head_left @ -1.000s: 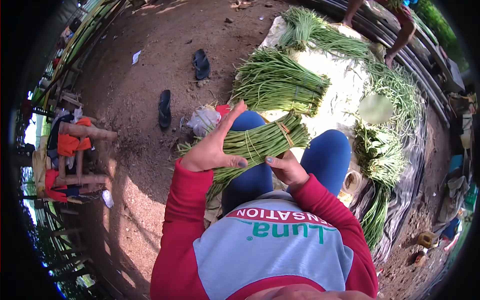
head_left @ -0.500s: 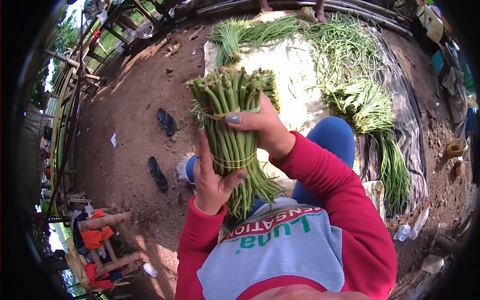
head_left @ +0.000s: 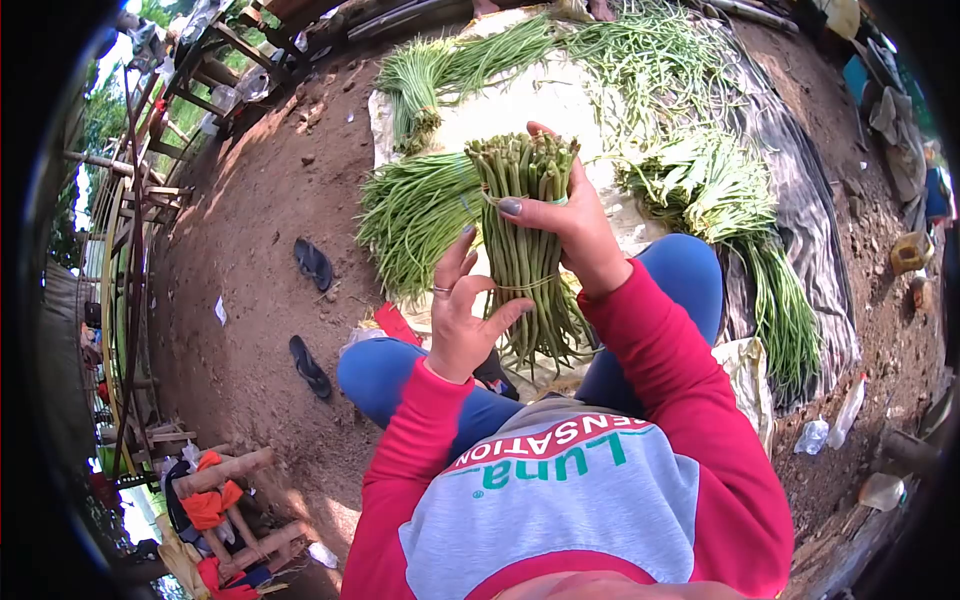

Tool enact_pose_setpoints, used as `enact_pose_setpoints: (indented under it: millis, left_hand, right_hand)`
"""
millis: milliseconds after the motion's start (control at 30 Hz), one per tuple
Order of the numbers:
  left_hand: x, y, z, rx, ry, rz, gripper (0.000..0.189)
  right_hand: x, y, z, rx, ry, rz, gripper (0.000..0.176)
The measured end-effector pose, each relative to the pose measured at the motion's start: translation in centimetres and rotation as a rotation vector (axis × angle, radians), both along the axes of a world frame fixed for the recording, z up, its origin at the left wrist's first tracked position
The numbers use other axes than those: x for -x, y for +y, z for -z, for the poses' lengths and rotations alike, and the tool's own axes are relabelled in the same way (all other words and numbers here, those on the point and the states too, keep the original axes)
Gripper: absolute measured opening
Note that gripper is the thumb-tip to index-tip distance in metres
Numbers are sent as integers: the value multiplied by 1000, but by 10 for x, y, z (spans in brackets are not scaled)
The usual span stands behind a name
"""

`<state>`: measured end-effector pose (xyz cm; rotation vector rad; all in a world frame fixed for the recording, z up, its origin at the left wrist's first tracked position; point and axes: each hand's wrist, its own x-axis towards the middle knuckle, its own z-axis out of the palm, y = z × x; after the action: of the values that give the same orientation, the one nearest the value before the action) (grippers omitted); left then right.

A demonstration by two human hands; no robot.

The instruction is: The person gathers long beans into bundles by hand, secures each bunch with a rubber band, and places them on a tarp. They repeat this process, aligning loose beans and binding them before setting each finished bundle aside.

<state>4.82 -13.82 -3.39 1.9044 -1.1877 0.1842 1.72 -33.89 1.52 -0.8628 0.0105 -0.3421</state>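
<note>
A bundle of long green beans (head_left: 522, 235) stands upright between my hands, cut ends up and thin tips hanging down. My right hand (head_left: 572, 215) is closed around its upper part, thumb across the front and fingers behind. Rubber bands circle the stems near the top and lower down. My left hand (head_left: 465, 310) is at the bundle's left side with its fingers apart, and its thumb tip lies over the beans by the lower band (head_left: 530, 288). A ring shows on one left finger. Just behind, another pile of beans (head_left: 415, 215) lies on the pale sheet.
The pale sheet (head_left: 475, 115) carries more beans at the back (head_left: 660, 60), leafy greens (head_left: 710, 185) and a long bunch (head_left: 785, 320) at right. Two dark sandals (head_left: 313, 264) lie on the dirt at left. Another person's feet (head_left: 603, 9) show at the far edge.
The bundle has moved right and tipped more upright. My left hand has loosened from around it, its fingers now off to the side. More of the pile behind shows.
</note>
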Motion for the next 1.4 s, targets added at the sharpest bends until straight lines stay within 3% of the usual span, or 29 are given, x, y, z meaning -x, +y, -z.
enact_pose_setpoints:
  millis: [33,67,100,167,200,233,300,333,400,433,500,533,567,633,667,767,833,900,967,1000,1033,1100,1167,1233,1333,1367,1400]
  left_hand:
    - [5,-4,4,28,-9,-41,78]
    - [20,-14,9,287,405,20,100]
    - [23,-15,20,369,605,45,119]
    - [23,-12,24,83,791,-39,116]
    - [23,-10,27,-3,651,-152,102]
    - [20,-5,27,-31,660,-125,86]
    - [15,5,24,-128,823,-137,80]
    - [14,7,25,-126,822,-126,80]
    - [14,12,30,-94,1022,-41,100]
    - [16,11,34,-88,1023,-40,100]
    - [19,7,46,69,1006,60,121]
    - [10,12,57,-105,684,78,131]
    - [6,17,68,-98,690,76,131]
    - [0,24,85,-286,456,-180,126]
    - [-6,28,94,-239,485,-197,119]
    - [-12,37,108,-273,454,-307,91]
    - [-10,35,103,-304,429,-299,83]
    - [-6,30,100,-332,406,-279,76]
    - [-4,31,102,-485,323,-304,66]
    - [-4,32,104,-483,321,-287,63]
    - [-4,31,103,-485,326,-278,63]
    - [-2,30,101,-526,392,-234,62]
    - [0,29,102,-542,389,-201,62]
    - [-1,23,102,-550,380,-160,61]
    - [1,11,103,-596,335,-127,57]
    - [1,7,106,-598,338,-119,57]
    - [0,4,110,-615,332,-120,56]
  right_hand:
    - [0,1,1,82,3,36,93]
    - [0,7,1,92,5,81,99]
    - [-1,11,7,151,38,86,104]
    - [4,27,6,159,59,13,109]
    - [2,34,13,291,32,44,110]
    - [3,35,18,313,56,13,109]
    - [4,34,27,236,166,-26,102]
    - [1,31,35,241,167,-16,102]
    - [-3,24,49,208,243,-143,94]
    - [-4,21,50,214,243,-144,94]
    - [-3,14,48,299,230,-141,84]
    - [-1,10,40,400,279,-102,82]
    - [-1,6,29,405,284,-107,82]
    - [-7,-5,2,874,119,-26,87]
    - [-13,-11,-7,936,5,-44,90]
    - [-41,-33,-19,1457,-334,113,80]
    - [-54,-41,-11,1537,-286,90,72]
    - [-66,-50,17,1656,-303,98,82]
    - [-53,-60,38,1819,-64,-123,96]
    - [-48,-68,40,1935,145,-349,104]
    - [-43,-81,32,1994,214,-501,95]
    - [-33,-126,27,1739,250,-521,79]
    - [-14,-170,23,1432,426,-281,63]
    - [6,-220,42,1294,502,-81,56]
    - [42,-286,121,1856,887,-19,52]
    - [56,-288,143,2025,1059,-76,57]
    - [65,-289,166,2055,1105,-130,59]
